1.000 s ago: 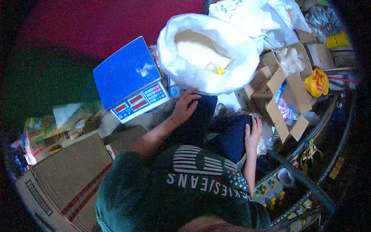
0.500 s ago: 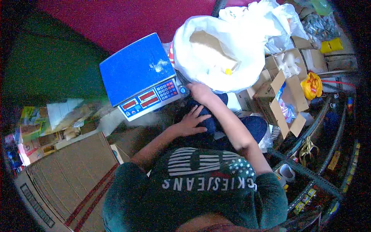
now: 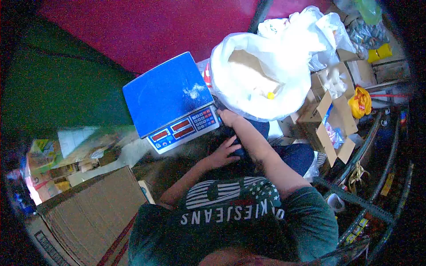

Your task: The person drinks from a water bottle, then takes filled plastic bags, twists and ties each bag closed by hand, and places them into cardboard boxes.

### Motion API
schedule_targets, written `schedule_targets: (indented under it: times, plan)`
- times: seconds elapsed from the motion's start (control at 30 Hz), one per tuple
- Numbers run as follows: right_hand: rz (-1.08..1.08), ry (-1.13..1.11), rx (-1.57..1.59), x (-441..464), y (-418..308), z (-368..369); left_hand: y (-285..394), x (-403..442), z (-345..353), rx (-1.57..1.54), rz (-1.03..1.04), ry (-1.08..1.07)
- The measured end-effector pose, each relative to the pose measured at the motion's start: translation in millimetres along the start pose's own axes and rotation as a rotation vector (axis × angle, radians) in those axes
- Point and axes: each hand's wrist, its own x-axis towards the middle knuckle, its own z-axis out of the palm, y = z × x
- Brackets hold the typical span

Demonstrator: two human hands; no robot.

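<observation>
My left hand point(image 3: 223, 155) rests over my dark trousers at the knee, fingers spread, holding nothing. Beside the right edge of the blue and white digital scale point(image 3: 171, 95), my right hand point(image 3: 228, 117) has its fingers curled around something small and mostly hidden. White smudges mark the blue plate of the scale, and red digits glow on its front. Just above my right hand stands a large open white sack point(image 3: 219, 75), with white contents and a small yellow object point(image 3: 270, 95) inside.
Open cardboard boxes point(image 3: 327, 131) stand right of the sack, near a yellow bag point(image 3: 360, 103). White plastic bags point(image 3: 306, 33) lie behind it. A large closed carton point(image 3: 95, 208) is at the lower left. Dark metal bars point(image 3: 355, 195) cross the lower right.
My right hand has moved from my right knee across to the scale's right edge, and its fingers have curled. My left hand has drawn back slightly from the sack. The view has shifted.
</observation>
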Motion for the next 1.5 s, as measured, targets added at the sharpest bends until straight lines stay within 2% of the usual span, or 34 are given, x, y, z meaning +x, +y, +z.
schedule_targets:
  times: [0.1,0.3,0.4,0.43,0.53,0.7,0.87,0.9,1.0,1.03,1.13,1.2,1.3,1.43,1.5]
  plan:
    - [0.003,0.027,-0.020,-5.5,-0.2,-0.5,16.0,-2.8,-7.3,-0.042,-0.083,-0.033]
    - [0.015,0.136,-0.048,-26.1,-3.1,-9.3,28.0,-4.6,-9.7,-0.172,-0.105,0.068]
    - [0.022,0.221,-0.033,-44.7,-1.5,-17.3,36.3,-5.4,-5.5,-0.154,-0.193,0.304]
    - [0.024,0.255,-0.019,-52.3,-0.5,-19.9,34.6,-2.8,-4.2,-0.279,-0.199,0.372]
    - [0.020,0.352,0.030,-83.0,3.8,-35.3,44.4,1.8,-4.5,-0.299,-0.285,0.469]
    - [-0.012,0.524,0.045,-129.5,8.2,-55.8,42.8,17.7,3.7,-0.072,-0.141,0.570]
    - [-0.044,0.618,0.023,-202.9,-22.8,-112.5,53.9,49.3,-4.7,0.065,-0.039,0.729]
    - [-0.082,0.678,0.028,-218.5,-28.9,-122.6,61.0,57.8,-7.5,0.037,-0.019,0.805]
    - [-0.136,0.742,0.006,-262.6,-43.4,-148.5,99.6,77.4,-30.7,0.118,0.033,0.845]
    - [-0.132,0.746,0.018,-277.9,-48.7,-159.8,101.1,87.1,-34.6,0.297,0.188,0.932]
    - [-0.112,0.765,-0.041,-313.8,-57.4,-186.0,122.0,99.6,-50.0,0.315,0.388,0.840]
    - [-0.117,0.890,-0.229,-324.3,-58.7,-193.5,140.7,103.0,-58.6,0.265,0.377,0.743]
    - [-0.159,0.982,-0.332,-337.5,-63.1,-200.1,158.0,104.0,-58.3,0.186,0.452,0.705]
    - [-0.378,1.134,-0.355,-351.1,-62.7,-207.5,202.2,80.1,-71.4,0.003,0.391,0.512]
    - [-0.427,1.096,-0.342,-359.0,-65.1,-210.3,213.1,67.9,-79.6,-0.069,0.417,0.409]
